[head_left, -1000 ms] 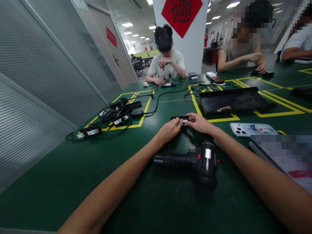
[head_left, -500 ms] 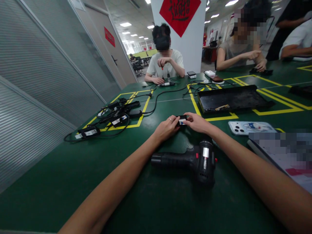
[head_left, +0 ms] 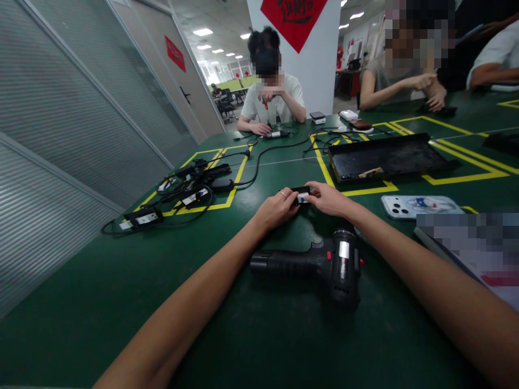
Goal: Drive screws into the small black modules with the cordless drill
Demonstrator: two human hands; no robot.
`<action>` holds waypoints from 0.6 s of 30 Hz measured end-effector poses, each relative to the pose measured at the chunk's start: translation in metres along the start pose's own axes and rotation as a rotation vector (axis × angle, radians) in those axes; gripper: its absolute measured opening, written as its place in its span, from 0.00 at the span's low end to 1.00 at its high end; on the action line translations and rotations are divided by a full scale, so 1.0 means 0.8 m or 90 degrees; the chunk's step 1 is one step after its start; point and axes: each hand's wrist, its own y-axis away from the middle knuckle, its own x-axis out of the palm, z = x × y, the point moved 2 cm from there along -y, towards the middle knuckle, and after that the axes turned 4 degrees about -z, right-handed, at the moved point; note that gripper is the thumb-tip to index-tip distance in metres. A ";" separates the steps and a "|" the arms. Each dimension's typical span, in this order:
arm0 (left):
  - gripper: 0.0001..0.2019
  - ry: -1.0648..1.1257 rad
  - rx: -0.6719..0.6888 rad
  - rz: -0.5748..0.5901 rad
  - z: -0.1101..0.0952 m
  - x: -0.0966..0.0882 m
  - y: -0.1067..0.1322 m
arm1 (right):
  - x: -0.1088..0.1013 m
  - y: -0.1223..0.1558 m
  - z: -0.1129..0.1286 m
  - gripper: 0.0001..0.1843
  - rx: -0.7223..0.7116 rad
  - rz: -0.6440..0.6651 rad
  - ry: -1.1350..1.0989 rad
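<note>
Between my two hands is a small black box with a white and blue label (head_left: 301, 196), low over the green table. My left hand (head_left: 278, 209), with a ring on one finger, grips its left end. The fingers of my right hand (head_left: 326, 199) close on its right end and cover part of the label. Just below my hands, a black cordless drill (head_left: 308, 263) lies on its side, handle pointing left and chuck end partly hidden near my right wrist. The box's underside and far side are hidden.
Left on the table is a tangle of black adapters and cables (head_left: 194, 186). A shallow black tray (head_left: 389, 156) lies at the right, with a phone (head_left: 421, 207) nearer me. Across the table a person (head_left: 275, 100) holds a screwdriver; another person (head_left: 409, 86) sits to the right.
The view has shifted slightly. Both my hands keep their hold on the small box, which has barely moved. The person opposite has raised a hand a little.
</note>
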 end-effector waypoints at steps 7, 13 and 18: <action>0.19 0.002 0.021 0.025 -0.001 -0.005 -0.005 | -0.002 0.002 0.002 0.16 -0.013 -0.007 0.002; 0.19 0.020 0.003 0.038 -0.002 -0.008 -0.004 | -0.002 0.003 0.002 0.17 -0.009 0.002 -0.009; 0.19 0.116 -0.043 -0.007 -0.002 -0.015 0.000 | -0.001 0.002 -0.001 0.17 -0.004 -0.006 -0.017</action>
